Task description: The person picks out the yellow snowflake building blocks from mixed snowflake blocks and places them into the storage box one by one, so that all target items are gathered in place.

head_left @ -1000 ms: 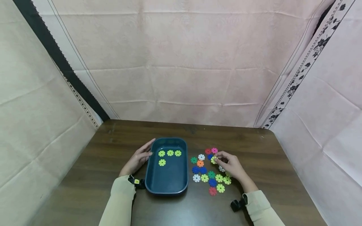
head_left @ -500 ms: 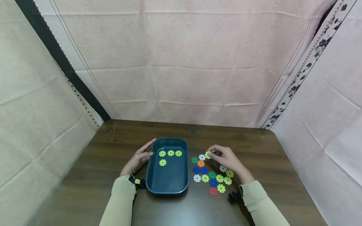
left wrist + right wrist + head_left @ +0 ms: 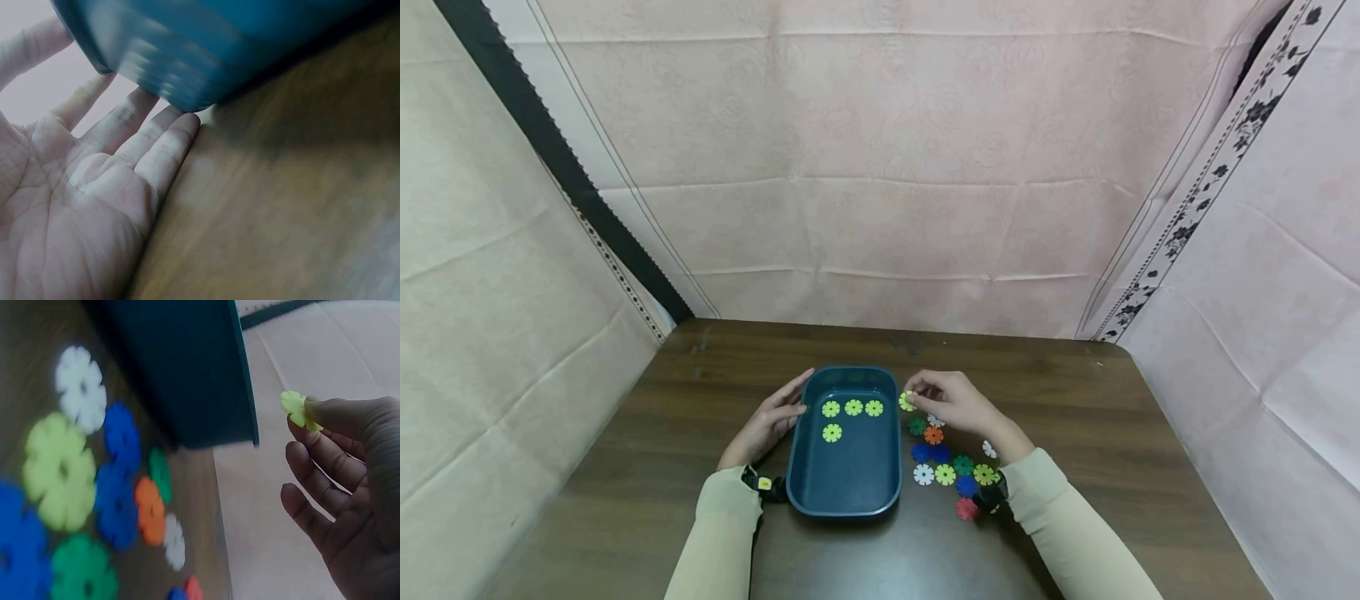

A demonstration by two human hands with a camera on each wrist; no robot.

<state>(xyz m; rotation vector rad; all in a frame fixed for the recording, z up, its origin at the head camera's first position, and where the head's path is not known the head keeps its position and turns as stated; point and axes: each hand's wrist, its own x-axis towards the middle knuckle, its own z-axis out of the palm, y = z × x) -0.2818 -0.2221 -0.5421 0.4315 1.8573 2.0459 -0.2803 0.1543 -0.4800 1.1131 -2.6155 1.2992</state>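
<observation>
A dark blue tray stands on the table with several yellow-green flower-shaped discs lying inside, toward its far end. My left hand rests against the tray's left side, fingers extended along the outer wall and thumb at the rim; the left wrist view shows its palm facing the tray. Between thumb and forefinger, my right hand pinches another yellow-green flower disc, held up just outside the tray's far right corner. Its other fingers are loosely bent.
Right of the tray, loose flower discs lie in a cluster: white, blue, green, orange, red and yellow-green. My right forearm hides part of it. Pale cloth hangs behind the table.
My right hand has carried the pinched yellow-green flower disc leftward from over the cluster to the tray's right edge. The left hand and tray have stayed in place.
</observation>
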